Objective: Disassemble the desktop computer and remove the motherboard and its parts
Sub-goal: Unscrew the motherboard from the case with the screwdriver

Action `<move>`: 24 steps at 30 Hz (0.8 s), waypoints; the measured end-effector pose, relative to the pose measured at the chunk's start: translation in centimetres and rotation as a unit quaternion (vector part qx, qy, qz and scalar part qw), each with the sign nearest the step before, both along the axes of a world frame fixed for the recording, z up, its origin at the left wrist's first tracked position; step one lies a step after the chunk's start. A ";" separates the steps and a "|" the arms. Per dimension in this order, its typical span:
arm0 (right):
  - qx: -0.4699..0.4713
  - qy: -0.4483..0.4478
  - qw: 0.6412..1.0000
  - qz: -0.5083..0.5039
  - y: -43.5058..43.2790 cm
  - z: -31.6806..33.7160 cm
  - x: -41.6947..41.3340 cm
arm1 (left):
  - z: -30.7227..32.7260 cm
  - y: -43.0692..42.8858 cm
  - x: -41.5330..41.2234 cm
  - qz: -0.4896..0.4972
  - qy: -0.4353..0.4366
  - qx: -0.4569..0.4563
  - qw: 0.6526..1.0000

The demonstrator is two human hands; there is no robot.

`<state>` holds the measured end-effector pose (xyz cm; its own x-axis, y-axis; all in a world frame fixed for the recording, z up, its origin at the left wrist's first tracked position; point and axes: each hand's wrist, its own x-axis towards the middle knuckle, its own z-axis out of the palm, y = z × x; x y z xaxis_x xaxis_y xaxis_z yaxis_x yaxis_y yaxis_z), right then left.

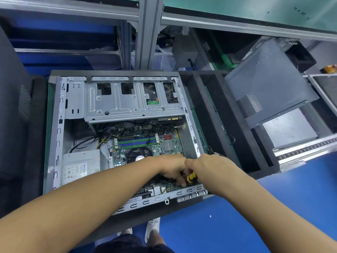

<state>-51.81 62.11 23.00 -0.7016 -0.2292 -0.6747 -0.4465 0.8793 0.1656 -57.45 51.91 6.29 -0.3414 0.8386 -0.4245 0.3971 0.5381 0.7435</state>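
Note:
An open desktop case (60, 128) lies on its side on a dark foam pad. Inside it sits the green motherboard (162, 141) with its memory slots and a black CPU fan (138, 154). A silver drive cage (127, 103) covers the far half, and a power supply (80, 167) fills the near left corner. My right hand (209, 170) grips a yellow and black screwdriver (191, 178) over the board's near right corner. My left hand (173, 168) reaches down beside it, fingers curled against the board near the tip; what they hold is hidden.
A removed grey side panel (269, 83) leans on a roller conveyor (306, 148) at the right. Black foam trays (228, 125) lie right of the case. A metal shelf frame (144, 33) stands behind. Blue floor (237, 216) and my white shoes (153, 227) are below.

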 end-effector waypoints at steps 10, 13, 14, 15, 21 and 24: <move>-0.100 0.000 0.989 -0.112 1.0 -0.4 -0.4 | -0.3 0.3 0.0 0.004 -0.004 -0.005 1.000; -0.113 -0.015 0.989 -0.095 0.5 -0.5 -0.3 | -0.5 0.4 0.2 0.002 -0.016 -0.022 1.000; -0.113 -0.024 0.989 -0.089 0.4 -0.4 -0.3 | -0.7 0.4 0.1 0.001 -0.021 -0.024 0.999; -0.111 -0.030 0.990 -0.084 0.3 -0.4 -0.3 | -0.7 0.4 0.1 0.000 -0.024 -0.023 0.999; -0.097 -0.031 0.992 -0.073 0.6 0.0 -0.4 | -0.4 0.1 -0.1 0.019 -0.055 0.006 0.998; -0.088 -0.042 0.994 -0.051 0.7 0.2 -0.5 | 0.3 0.0 -0.3 0.022 -0.066 0.021 0.997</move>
